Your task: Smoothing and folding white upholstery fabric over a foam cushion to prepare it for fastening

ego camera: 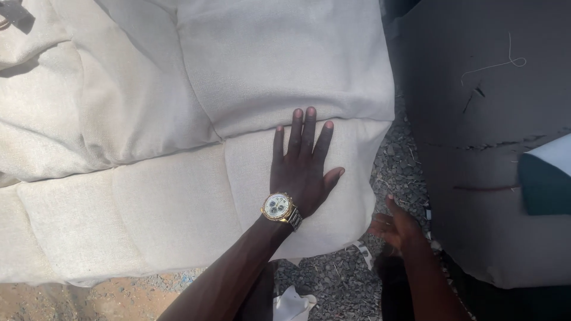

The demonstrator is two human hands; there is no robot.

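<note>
A large cream upholstered sofa piece with stitched panels fills the left and middle of the head view. My left hand lies flat on its front padded panel, fingers spread toward the seam. A gold-coloured wristwatch with a white dial is on that wrist. My right hand hovers lower right beside the cushion's corner, over the gravel, fingers loosely apart and holding nothing.
A grey fabric-covered furniture piece stands at the right, with a loose thread on it and a dark green and white item at its edge. Gravel ground lies between them. A white cloth scrap is near my legs.
</note>
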